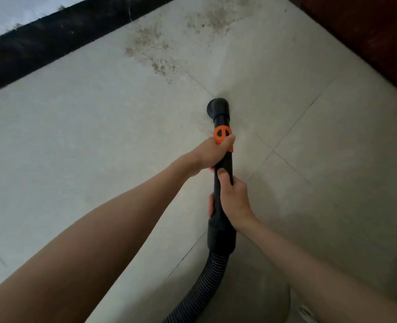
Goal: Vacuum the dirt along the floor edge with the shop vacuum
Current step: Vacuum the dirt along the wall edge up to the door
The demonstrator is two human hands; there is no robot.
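Because the wand (223, 159) looks stiff and light, both hands, left hand (212, 153) and right hand (233, 199), wrap it firmly mid-shaft.

Both forearms are bare to the frame's lower edge, with no sleeve showing; the hands (212, 152) wear no gloves or rings.

- My head camera looks steeply down and forward from above, wide-angle, over my own forearms.
- It faces the tiled floor (76, 141), near, toward the black floor edge (41, 50).
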